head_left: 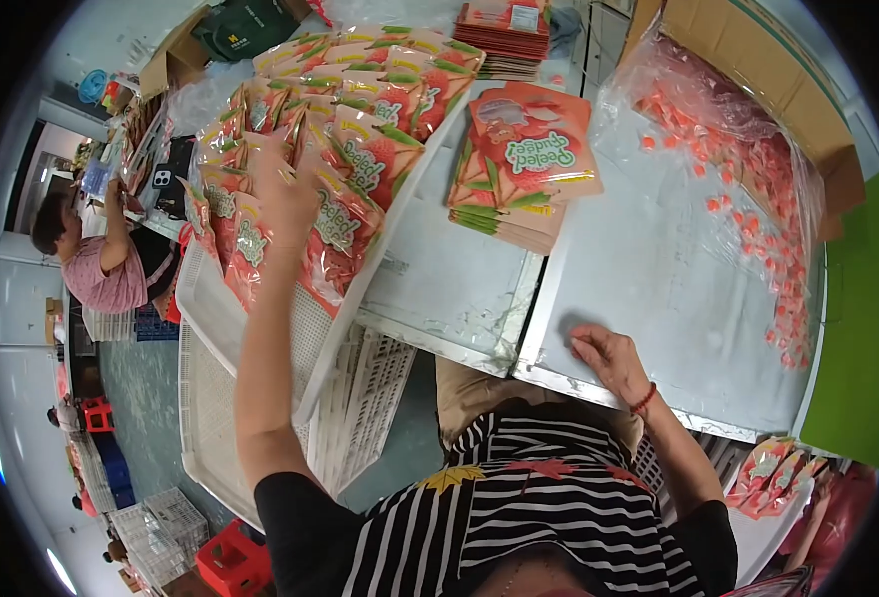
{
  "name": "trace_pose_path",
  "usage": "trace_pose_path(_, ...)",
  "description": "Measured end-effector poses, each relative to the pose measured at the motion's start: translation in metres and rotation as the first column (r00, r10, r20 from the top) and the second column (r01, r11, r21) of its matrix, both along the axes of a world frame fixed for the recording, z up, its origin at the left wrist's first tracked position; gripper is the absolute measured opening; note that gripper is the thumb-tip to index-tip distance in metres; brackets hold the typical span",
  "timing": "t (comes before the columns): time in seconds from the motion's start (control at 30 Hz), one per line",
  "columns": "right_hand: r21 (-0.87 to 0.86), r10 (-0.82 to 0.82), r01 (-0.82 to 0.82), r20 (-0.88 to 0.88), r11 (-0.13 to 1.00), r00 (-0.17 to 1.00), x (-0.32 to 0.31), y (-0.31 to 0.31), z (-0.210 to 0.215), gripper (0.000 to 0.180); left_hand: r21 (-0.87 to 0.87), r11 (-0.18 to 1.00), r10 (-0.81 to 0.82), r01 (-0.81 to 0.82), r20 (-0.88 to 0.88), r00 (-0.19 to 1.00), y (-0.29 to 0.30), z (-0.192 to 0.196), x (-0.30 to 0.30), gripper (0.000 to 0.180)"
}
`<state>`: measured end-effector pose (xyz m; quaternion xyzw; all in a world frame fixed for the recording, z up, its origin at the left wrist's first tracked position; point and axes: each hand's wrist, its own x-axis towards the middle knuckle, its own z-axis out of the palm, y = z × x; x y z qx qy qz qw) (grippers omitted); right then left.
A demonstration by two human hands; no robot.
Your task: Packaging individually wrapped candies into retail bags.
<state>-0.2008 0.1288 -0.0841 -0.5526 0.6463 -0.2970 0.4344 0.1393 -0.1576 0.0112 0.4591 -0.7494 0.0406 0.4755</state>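
My left hand (285, 199) reaches over the filled red-and-pink pouches (365, 164) standing in rows in a white plastic tray (305, 323). It is blurred, and its fingers merge with the pouches, so I cannot see whether they grip one. My right hand (610, 360) is over the near edge of the metal table (648, 289), fingers curled in and drawn together. Whatever may be inside those fingers is hidden. Between the hands, farther back, lies a stack of flat pouches (534, 149) with green and red fruit print.
Small red-and-white wrapped pieces (758, 234) spill from a clear plastic bag in a cardboard box (787, 70) at right. Another pouch stack (509, 40) stands at the back. White crates (360, 398) are piled below the tray. A co-worker (111, 254) is at far left.
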Motion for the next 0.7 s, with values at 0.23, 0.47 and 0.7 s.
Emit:
trace_pose_path(0.23, -0.137, 0.020, -0.016, 0.033, 0.990, 0.999, -0.001, 0.002, -0.006, 0.019, 0.041, 0.872, -0.479, 0.487, 0.275, 0.834, 0.056, -0.060, -0.178, 0.038)
trace_pose_path(0.47, -0.201, -0.015, 0.043, 0.138, 0.979, 0.990, -0.007, 0.006, -0.011, 0.018, 0.119, 0.896, -0.419, 0.428, 0.550, 0.723, 0.042, -0.089, -0.191, 0.022)
trace_pose_path(0.7, -0.190, 0.043, -0.013, 0.156, 0.982, 0.987, -0.015, 0.001, -0.015, 0.018, 0.371, 0.833, -0.523, 0.411, 0.282, 0.804, 0.043, -0.068, -0.197, 0.011)
